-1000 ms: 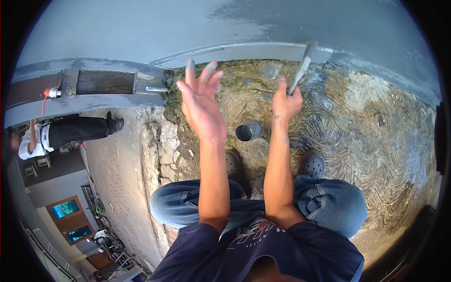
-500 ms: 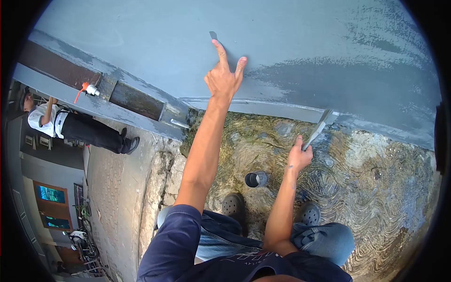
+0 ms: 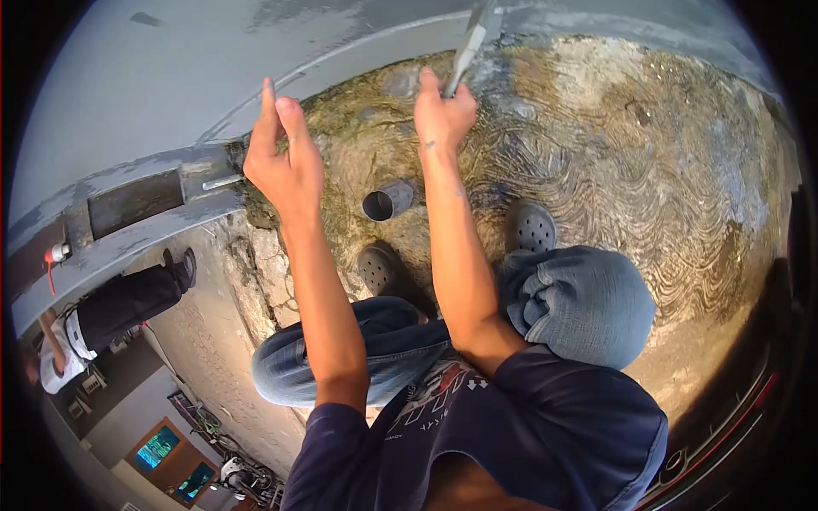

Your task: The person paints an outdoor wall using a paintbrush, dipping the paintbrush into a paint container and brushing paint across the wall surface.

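Observation:
My right hand (image 3: pixel 445 123) is closed round the handle of a paintbrush (image 3: pixel 469 53), whose tip end meets the foot of the grey wall (image 3: pixel 102 102). My left hand (image 3: pixel 285 162) is raised near the wall's lower edge, index finger and thumb stretched out, the other fingers curled or hidden; it holds nothing. Darker, wet-looking grey patches show on the wall. Below and between my hands, a grey can-like container (image 3: pixel 404 197) stands on the rough floor (image 3: pixel 596 162).
My feet in dark clogs (image 3: pixel 381 269) flank the space behind the container. A short pipe (image 3: pixel 223 182) juts out near the wall corner. A tap with an orange handle (image 3: pixel 56 254) is at far left. Another person (image 3: pixel 119 311) stands beyond, near a parked motorbike (image 3: pixel 243 477).
My view has tilted down and shifted, so more of my body and the floor shows. My left hand's index finger and thumb are closer together. The paintbrush stays in my right hand.

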Demonstrator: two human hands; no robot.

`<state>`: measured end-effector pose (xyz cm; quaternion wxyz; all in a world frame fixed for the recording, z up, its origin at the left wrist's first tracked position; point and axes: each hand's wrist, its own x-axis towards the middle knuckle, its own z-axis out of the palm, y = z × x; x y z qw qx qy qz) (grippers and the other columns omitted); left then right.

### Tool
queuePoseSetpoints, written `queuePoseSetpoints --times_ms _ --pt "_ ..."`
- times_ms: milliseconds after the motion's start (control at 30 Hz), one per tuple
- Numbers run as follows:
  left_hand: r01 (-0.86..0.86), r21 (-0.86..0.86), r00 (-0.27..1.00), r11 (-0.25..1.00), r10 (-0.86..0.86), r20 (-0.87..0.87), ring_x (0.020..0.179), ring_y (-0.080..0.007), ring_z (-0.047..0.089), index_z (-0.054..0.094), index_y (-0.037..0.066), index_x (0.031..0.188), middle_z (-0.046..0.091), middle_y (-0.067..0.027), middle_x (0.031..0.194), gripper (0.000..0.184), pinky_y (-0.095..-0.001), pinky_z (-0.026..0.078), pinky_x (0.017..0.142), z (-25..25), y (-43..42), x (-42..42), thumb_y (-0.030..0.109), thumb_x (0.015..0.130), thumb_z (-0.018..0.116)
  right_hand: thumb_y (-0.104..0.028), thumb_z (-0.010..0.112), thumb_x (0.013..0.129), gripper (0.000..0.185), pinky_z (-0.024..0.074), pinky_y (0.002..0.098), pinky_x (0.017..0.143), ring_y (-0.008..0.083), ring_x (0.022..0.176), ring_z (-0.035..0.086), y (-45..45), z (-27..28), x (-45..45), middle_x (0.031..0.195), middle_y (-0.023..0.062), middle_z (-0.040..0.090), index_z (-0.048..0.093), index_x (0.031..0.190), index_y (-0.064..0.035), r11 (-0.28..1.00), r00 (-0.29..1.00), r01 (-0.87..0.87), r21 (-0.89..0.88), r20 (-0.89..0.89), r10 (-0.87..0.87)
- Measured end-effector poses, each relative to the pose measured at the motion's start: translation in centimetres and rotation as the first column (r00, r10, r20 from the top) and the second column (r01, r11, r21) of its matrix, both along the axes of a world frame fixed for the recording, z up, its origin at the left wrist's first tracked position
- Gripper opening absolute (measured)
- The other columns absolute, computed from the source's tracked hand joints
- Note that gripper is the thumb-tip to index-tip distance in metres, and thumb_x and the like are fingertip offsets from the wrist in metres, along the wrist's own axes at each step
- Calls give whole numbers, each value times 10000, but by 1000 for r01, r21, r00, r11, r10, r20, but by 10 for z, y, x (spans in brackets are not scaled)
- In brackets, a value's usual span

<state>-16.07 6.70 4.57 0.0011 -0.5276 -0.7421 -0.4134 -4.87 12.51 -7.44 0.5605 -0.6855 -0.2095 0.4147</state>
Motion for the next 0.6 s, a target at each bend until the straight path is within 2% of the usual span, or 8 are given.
queuePoseSetpoints --times_ms 67,133,167,233,267,333,467,600 --pt "236 20 967 972 -232 -107 1067 -314 610 625 113 1319 657 -183 1221 565 -396 470 912 -18 -31 42 490 899 618 -330 733 779 358 513 454 686 372 681 665 -1 5 1 695 195 660 634 780 14 998 1000 -15 -63 -14 14" --pt "446 -173 871 878 -470 -141 1326 -380 441 634 146 1320 483 -213 1447 622 -481 326 1086 -31 -60 61 597 894 577 -320 730 776 345 514 459 696 375 686 667 -4 11 2 698 197 662 635 778 12 994 999 -30 -107 -23 27" --pt "442 -188 872 877 -469 -138 1326 -380 441 634 146 1320 483 -213 1447 622 -481 326 1086 -32 -69 67 597 894 577 -310 726 774 332 515 464 705 378 692 669 -4 12 0 701 200 664 636 775 9 992 998 -50 -114 -40 46" --pt "546 -371 740 751 -640 -208 1403 -450 297 660 201 1294 335 -232 1542 710 -570 174 1129 -32 -80 74 728 839 521 -308 724 771 328 517 466 710 381 699 671 -6 9 -4 704 203 665 637 774 8 991 997 -72 -109 -42 68" --pt "539 -381 742 751 -638 -208 1403 -450 297 660 201 1294 335 -232 1542 710 -570 174 1129 -31 -80 73 728 839 521 -306 723 768 324 518 467 714 383 707 673 -8 8 -6 707 207 666 638 773 7 992 996 -88 -90 -40 85" --pt "506 -425 737 751 -632 -240 1438 -464 209 670 256 1279 253 -258 1570 775 -595 87 1134 -30 -77 71 822 796 454 -312 725 766 330 520 463 716 385 707 674 -11 5 -12 711 209 669 639 773 7 991 994 -102 -90 -36 100" --pt "495 -491 673 717 -673 -305 1442 -469 190 719 300 1198 209 -281 1577 773 -605 68 1135 -31 -75 64 868 750 446 -326 729 765 348 523 459 724 389 715 676 -11 8 -11 720 215 671 642 781 11 987 988 -132 -93 -96 123" --pt "481 -441 679 758 -640 -360 1443 -465 192 739 309 1158 215 -267 1580 776 -607 63 1136 -34 -85 63 883 741 423 -333 728 769 360 524 459 727 392 722 677 -10 4 -7 720 219 669 640 795 15 983 991 -125 -136 -61 118"
